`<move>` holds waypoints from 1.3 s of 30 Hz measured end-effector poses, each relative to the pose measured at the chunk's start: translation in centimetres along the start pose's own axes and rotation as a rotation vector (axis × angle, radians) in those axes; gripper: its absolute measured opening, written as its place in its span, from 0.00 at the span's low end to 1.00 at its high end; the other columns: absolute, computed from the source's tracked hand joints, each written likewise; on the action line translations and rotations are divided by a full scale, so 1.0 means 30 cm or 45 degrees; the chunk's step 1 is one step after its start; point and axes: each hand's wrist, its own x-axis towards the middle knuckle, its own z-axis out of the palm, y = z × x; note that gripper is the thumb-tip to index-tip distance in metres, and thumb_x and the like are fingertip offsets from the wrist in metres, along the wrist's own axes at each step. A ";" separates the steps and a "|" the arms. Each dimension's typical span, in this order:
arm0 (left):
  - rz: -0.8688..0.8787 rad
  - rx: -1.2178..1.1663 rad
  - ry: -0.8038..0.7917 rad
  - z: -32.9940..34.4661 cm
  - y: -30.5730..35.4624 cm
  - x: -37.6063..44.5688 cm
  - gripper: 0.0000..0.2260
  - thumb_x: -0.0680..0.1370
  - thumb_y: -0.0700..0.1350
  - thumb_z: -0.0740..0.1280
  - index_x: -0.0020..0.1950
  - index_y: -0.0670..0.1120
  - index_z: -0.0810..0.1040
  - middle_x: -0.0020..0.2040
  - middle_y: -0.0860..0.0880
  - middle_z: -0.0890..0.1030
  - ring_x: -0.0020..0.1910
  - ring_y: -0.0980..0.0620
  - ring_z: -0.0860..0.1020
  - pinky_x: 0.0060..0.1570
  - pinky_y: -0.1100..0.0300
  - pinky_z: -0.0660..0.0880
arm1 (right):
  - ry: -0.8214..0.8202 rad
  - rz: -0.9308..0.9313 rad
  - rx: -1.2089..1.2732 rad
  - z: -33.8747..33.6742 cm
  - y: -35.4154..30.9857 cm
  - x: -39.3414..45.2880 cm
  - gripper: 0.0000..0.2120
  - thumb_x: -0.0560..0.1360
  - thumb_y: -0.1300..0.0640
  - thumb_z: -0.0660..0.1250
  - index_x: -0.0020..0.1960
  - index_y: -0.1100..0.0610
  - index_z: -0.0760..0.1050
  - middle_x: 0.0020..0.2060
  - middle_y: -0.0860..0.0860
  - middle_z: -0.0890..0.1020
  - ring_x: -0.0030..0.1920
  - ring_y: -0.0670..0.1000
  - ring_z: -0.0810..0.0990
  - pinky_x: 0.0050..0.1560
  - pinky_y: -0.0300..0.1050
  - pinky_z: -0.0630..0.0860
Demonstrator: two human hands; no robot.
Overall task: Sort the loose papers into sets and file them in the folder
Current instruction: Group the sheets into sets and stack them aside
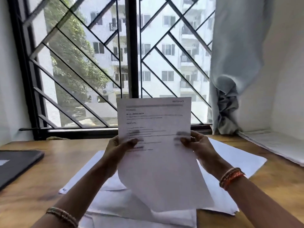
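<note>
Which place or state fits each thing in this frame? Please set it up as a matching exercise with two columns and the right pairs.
Things:
1. printed sheet
2. dark folder
3. loose papers
4. pale curtain

Places or states:
A. bunched up at the right side of the window
B. spread flat on the wooden table under the arms
C. held upright, gripped by the left hand and the right hand
D. lying closed at the left edge of the table

Pairs: 1-C, 2-D, 3-B, 4-A
</note>
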 end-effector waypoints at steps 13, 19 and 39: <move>0.043 -0.040 0.145 0.020 0.004 -0.006 0.08 0.71 0.39 0.73 0.50 0.42 0.81 0.42 0.45 0.85 0.37 0.50 0.83 0.33 0.58 0.80 | -0.226 0.295 -0.132 -0.010 -0.009 -0.021 0.15 0.70 0.60 0.70 0.56 0.61 0.79 0.50 0.58 0.84 0.46 0.56 0.84 0.43 0.48 0.81; -0.061 0.303 0.085 0.000 -0.033 0.018 0.09 0.81 0.47 0.61 0.58 0.46 0.72 0.52 0.46 0.81 0.49 0.48 0.81 0.41 0.56 0.80 | 0.685 -0.642 -1.320 -0.015 -0.034 -0.010 0.08 0.68 0.69 0.66 0.44 0.64 0.81 0.37 0.61 0.83 0.39 0.63 0.81 0.39 0.52 0.77; 0.299 1.223 -0.136 -0.061 -0.077 0.020 0.17 0.78 0.40 0.65 0.66 0.52 0.71 0.55 0.50 0.79 0.55 0.52 0.78 0.51 0.60 0.73 | 0.193 0.250 -2.283 -0.010 0.010 -0.052 0.15 0.78 0.52 0.60 0.60 0.59 0.71 0.64 0.58 0.73 0.70 0.60 0.65 0.71 0.69 0.47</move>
